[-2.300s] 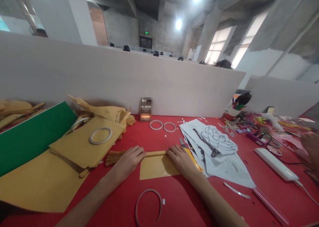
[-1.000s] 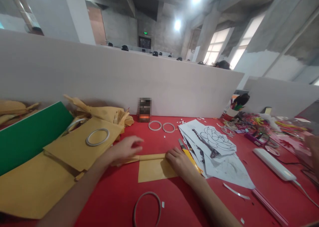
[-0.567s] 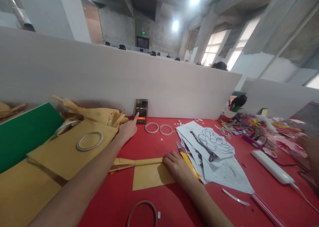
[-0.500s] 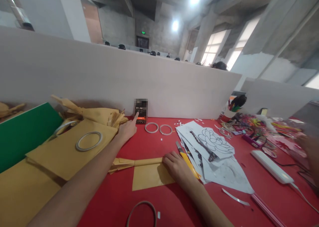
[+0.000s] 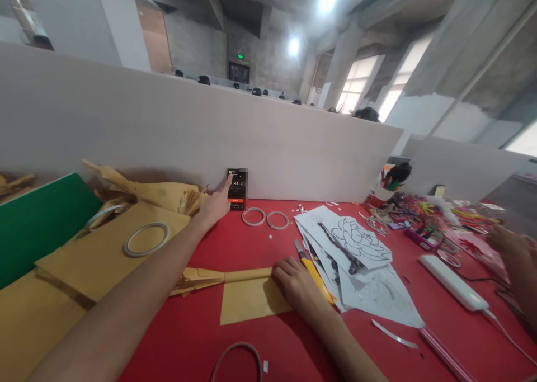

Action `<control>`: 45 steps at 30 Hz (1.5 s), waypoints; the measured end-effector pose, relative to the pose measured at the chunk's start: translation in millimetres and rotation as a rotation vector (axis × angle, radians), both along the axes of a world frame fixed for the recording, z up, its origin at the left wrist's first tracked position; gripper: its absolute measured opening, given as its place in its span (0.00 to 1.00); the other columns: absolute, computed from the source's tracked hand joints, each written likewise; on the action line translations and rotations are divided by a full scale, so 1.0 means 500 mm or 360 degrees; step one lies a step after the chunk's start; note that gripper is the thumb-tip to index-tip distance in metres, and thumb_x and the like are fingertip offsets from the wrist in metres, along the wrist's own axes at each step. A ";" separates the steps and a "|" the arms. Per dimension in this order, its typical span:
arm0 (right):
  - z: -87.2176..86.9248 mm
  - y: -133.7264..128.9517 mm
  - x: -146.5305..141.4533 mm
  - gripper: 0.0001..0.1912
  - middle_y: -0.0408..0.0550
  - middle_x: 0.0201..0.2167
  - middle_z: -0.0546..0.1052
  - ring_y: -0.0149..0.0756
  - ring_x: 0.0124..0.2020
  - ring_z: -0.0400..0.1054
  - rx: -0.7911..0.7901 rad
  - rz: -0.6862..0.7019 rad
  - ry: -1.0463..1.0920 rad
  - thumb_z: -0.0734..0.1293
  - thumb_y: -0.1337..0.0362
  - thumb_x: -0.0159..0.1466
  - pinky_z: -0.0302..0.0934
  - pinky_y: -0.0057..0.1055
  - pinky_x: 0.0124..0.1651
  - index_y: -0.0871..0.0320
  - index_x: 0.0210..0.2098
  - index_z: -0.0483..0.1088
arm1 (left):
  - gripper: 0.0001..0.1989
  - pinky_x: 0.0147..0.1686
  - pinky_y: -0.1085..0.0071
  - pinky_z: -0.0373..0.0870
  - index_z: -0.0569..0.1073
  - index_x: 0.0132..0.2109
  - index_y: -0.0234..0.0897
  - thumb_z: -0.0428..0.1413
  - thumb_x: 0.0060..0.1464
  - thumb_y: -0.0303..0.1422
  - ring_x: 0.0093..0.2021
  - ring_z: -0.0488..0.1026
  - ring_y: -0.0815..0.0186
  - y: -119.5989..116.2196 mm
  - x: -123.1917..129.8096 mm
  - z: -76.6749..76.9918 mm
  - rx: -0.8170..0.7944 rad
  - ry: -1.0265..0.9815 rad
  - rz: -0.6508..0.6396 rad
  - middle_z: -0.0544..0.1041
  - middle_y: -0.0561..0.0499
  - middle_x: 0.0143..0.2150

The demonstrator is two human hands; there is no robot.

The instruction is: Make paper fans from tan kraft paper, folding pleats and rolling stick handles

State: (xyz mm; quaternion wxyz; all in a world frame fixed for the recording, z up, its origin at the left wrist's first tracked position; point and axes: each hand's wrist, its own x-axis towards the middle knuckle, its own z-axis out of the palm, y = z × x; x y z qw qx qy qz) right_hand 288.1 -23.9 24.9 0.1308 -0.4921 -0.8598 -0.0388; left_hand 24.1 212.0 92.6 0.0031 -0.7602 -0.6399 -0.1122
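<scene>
My left hand (image 5: 215, 207) reaches to a smartphone (image 5: 237, 192) propped against the white partition. Its index finger is stretched out over the upper part of the screen, holding nothing; whether the tip touches cannot be told. Below, my right hand (image 5: 292, 281) rests with curled fingers on the right end of a brown kraft paper sheet (image 5: 243, 301), whose far edge is folded or rolled into a narrow strip. Strips of the same paper fan out at its left end (image 5: 197, 278). Right beside that hand lies a yellow utility knife (image 5: 316, 278) with its blade out.
Tape rings (image 5: 253, 217) lie near the phone, another ring (image 5: 146, 239) on stacked brown paper (image 5: 104, 253) at left. Printed drawings (image 5: 364, 248), a white power strip (image 5: 453, 281) and craft bits (image 5: 428, 220) fill the right. Another person's hand (image 5: 512, 253) is at far right.
My left index finger has moved up the phone screen, and the display has changed. The other person's hand at right has come further into view. My right hand stays on the paper.
</scene>
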 end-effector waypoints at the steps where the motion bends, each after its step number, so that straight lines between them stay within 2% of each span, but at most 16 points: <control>1: 0.002 -0.001 0.000 0.05 0.47 0.44 0.78 0.41 0.45 0.67 -0.0002 -0.0004 0.0010 0.68 0.72 0.74 0.61 0.35 0.49 0.56 0.42 0.71 | 0.47 0.50 0.52 0.73 0.27 0.80 0.38 0.49 0.67 0.31 0.52 0.82 0.42 0.006 0.000 0.006 0.0007 -0.0004 0.0008 0.82 0.30 0.56; 5: 0.007 -0.004 -0.002 0.06 0.47 0.44 0.78 0.41 0.44 0.67 0.0000 -0.0013 0.0014 0.68 0.72 0.74 0.60 0.35 0.47 0.56 0.41 0.71 | 0.48 0.49 0.51 0.74 0.30 0.81 0.39 0.51 0.66 0.31 0.53 0.82 0.39 0.023 0.000 0.022 0.0014 -0.0016 0.0034 0.83 0.29 0.53; 9: 0.007 -0.004 -0.004 0.07 0.47 0.42 0.78 0.40 0.43 0.67 -0.0005 0.0000 0.0023 0.67 0.72 0.75 0.60 0.34 0.46 0.56 0.40 0.70 | 0.49 0.49 0.49 0.74 0.31 0.81 0.40 0.52 0.65 0.32 0.54 0.81 0.37 0.031 -0.001 0.022 0.0013 -0.0038 0.0037 0.83 0.30 0.53; 16: 0.000 -0.003 -0.003 0.08 0.46 0.42 0.77 0.41 0.44 0.66 0.0028 0.0011 0.0062 0.68 0.74 0.73 0.59 0.34 0.46 0.56 0.40 0.70 | 0.51 0.51 0.50 0.74 0.25 0.79 0.33 0.53 0.65 0.34 0.53 0.82 0.40 0.034 0.005 0.007 0.0056 -0.0102 0.0106 0.82 0.28 0.55; 19: -0.001 -0.002 -0.002 0.07 0.46 0.42 0.77 0.40 0.43 0.67 0.0035 0.0016 0.0068 0.68 0.74 0.74 0.60 0.35 0.46 0.56 0.40 0.70 | 0.49 0.51 0.53 0.75 0.24 0.79 0.31 0.50 0.68 0.34 0.51 0.83 0.42 0.033 0.008 -0.002 0.0074 -0.0123 0.0124 0.82 0.29 0.54; 23: -0.006 -0.001 -0.001 0.07 0.46 0.42 0.77 0.41 0.44 0.67 0.0061 0.0017 0.0054 0.68 0.73 0.74 0.60 0.35 0.47 0.56 0.40 0.70 | 0.48 0.51 0.55 0.75 0.25 0.80 0.34 0.49 0.67 0.32 0.49 0.84 0.46 0.026 0.009 -0.019 0.0120 -0.0101 0.0052 0.83 0.33 0.53; 27: -0.014 0.003 -0.001 0.06 0.47 0.41 0.77 0.41 0.42 0.66 0.0113 0.0020 0.0003 0.69 0.71 0.74 0.59 0.36 0.45 0.56 0.40 0.70 | 0.46 0.53 0.56 0.74 0.30 0.81 0.39 0.49 0.67 0.30 0.53 0.82 0.48 0.014 0.009 -0.041 0.0159 -0.0044 -0.0062 0.80 0.34 0.59; 31: -0.014 0.003 0.000 0.07 0.47 0.41 0.77 0.41 0.41 0.66 0.0116 0.0026 -0.0027 0.70 0.71 0.73 0.58 0.36 0.45 0.56 0.39 0.70 | 0.43 0.53 0.56 0.75 0.40 0.81 0.38 0.50 0.66 0.28 0.55 0.81 0.46 0.010 0.010 -0.054 0.0170 -0.0014 -0.0106 0.79 0.33 0.59; 34: -0.011 0.001 -0.001 0.07 0.46 0.42 0.77 0.41 0.42 0.66 0.0108 0.0029 -0.0027 0.71 0.71 0.72 0.59 0.36 0.45 0.56 0.39 0.70 | 0.44 0.52 0.56 0.75 0.39 0.81 0.38 0.50 0.65 0.28 0.53 0.81 0.46 0.011 0.010 -0.053 0.0186 -0.0032 -0.0112 0.80 0.33 0.58; 38: -0.009 0.001 -0.002 0.07 0.47 0.41 0.77 0.41 0.42 0.66 0.0110 0.0026 -0.0017 0.70 0.71 0.73 0.59 0.36 0.45 0.57 0.39 0.70 | 0.46 0.51 0.55 0.75 0.30 0.81 0.38 0.49 0.67 0.29 0.52 0.82 0.46 0.010 0.003 -0.050 0.0237 -0.0103 -0.0081 0.79 0.33 0.61; 43: -0.008 0.002 -0.004 0.07 0.46 0.41 0.77 0.40 0.41 0.66 0.0102 0.0014 -0.0012 0.71 0.72 0.73 0.58 0.36 0.44 0.57 0.39 0.70 | 0.45 0.58 0.56 0.73 0.32 0.81 0.36 0.49 0.66 0.28 0.62 0.76 0.47 0.014 -0.010 -0.040 0.0297 -0.0170 -0.0056 0.70 0.33 0.70; 45: -0.007 0.001 -0.004 0.07 0.46 0.41 0.77 0.40 0.42 0.66 0.0091 -0.0001 0.0009 0.71 0.72 0.72 0.59 0.36 0.45 0.56 0.40 0.71 | 0.45 0.60 0.55 0.71 0.34 0.81 0.36 0.49 0.65 0.27 0.63 0.74 0.46 0.022 -0.011 -0.027 0.0316 -0.0172 -0.0068 0.71 0.32 0.69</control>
